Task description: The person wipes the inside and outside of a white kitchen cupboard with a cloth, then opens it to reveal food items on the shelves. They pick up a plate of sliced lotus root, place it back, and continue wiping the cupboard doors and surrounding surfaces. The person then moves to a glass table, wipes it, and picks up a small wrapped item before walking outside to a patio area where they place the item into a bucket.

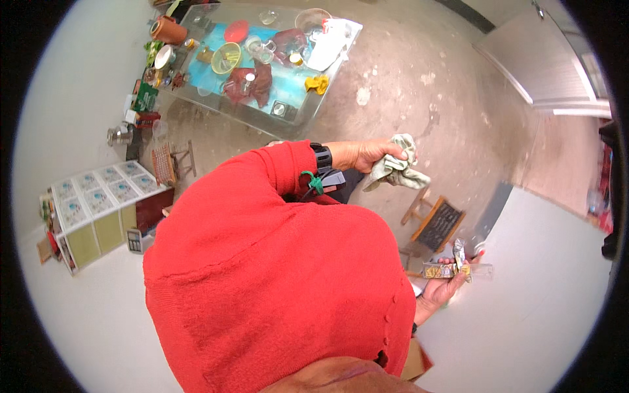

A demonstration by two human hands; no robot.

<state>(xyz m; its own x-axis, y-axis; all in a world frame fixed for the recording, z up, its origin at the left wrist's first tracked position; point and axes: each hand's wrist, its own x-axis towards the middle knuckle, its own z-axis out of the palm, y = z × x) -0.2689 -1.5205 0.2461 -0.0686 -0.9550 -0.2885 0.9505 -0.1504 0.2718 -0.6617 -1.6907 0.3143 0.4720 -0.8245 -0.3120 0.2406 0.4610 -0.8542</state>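
A crumpled pale green and white cloth is bunched in my left hand, which is stretched out over the bare floor. My right hand, lower on the right, is palm up around a clear plastic box with gold and dark printing. A crumpled silver foil wrapper stands up from the same hand, by the box. What is inside the box is too small to tell. On my left wrist sit a black watch and a small grey device tied with green cord.
A low wooden seat with a dark woven top stands near my right hand. Behind, a glass-topped table carries jars, red plastic bags, a yellow basket and a yellow cloth. A white-topped cabinet is at left, a door at right.
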